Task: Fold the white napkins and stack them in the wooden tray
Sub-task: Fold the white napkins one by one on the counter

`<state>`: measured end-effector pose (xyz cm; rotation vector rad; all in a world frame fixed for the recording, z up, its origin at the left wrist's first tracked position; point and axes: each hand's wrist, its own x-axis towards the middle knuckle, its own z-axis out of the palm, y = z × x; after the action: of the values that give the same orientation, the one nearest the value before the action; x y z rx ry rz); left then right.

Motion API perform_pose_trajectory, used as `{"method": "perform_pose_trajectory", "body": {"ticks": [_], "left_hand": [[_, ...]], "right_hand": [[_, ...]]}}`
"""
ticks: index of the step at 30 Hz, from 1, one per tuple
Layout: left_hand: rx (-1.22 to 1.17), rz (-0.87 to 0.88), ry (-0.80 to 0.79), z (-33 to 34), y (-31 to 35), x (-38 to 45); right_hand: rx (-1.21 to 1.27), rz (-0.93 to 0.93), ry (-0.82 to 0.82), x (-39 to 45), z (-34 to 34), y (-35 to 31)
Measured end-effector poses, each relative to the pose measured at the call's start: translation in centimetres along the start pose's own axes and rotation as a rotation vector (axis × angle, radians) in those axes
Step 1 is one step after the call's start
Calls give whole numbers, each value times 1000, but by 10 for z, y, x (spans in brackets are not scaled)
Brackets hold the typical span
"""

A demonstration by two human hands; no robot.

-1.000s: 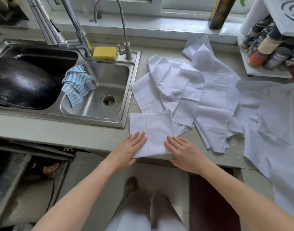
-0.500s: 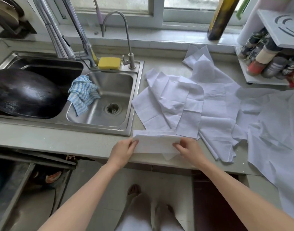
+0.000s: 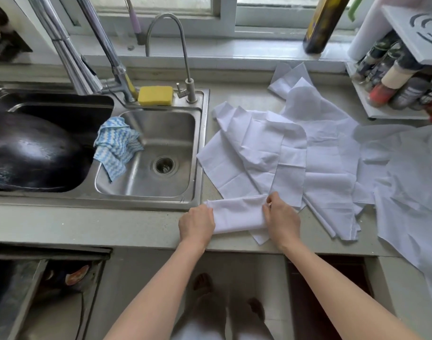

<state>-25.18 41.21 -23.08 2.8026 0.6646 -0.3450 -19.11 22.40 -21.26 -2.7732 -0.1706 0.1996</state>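
Left hand point(image 3: 196, 225) and right hand point(image 3: 281, 217) fingers pinch opposite ends of the half-folded white cloth napkin point(image 3: 237, 213) at the grey stone bench point(image 3: 87, 227) front edge; uneven pull likely skews the fold, and no wooden tray in view.

Yellow sponge point(image 3: 155, 95) beside faucet point(image 3: 168, 55); checkered cloth point(image 3: 115, 146) in sink point(image 3: 146, 190).

Folded napkin point(image 3: 237, 213) before the napkin pile point(image 3: 296, 153), seemingly overlapping; sink point(image 3: 148, 153) left
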Motion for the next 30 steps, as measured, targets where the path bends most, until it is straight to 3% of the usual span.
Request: {"method": "perform_pose_trajectory", "body": {"ticks": [3,6,8,10,13,15,18,26,30], "left_hand": [[-43,-1,1,-1,-1,1],[-58,7,-7,-7,-1,-2],[-73,-5,-24,-11,-2,0],[-68,59,62,-20,-3,-1],[-5,400,335,-23,4,0],[149,527,230,-12,5,-2],[205,416,-58,14,-5,-8],[345,372,32,-11,7,3],[157,86,-86,-36,27,19]], "right_hand": [[-99,-325,78,-8,14,-10],[-196,-564,-195,-12,37,-15],[-236,-555,-250,-10,49,-10],[-262,-548,-272,-7,51,-8],[-274,-549,-267,-6,49,-10],[-246,-558,-278,-8,50,-10],[-228,-627,-325,0,45,-1],[-310,-700,-395,44,2,30],[-329,-805,-268,58,-13,18]]}}
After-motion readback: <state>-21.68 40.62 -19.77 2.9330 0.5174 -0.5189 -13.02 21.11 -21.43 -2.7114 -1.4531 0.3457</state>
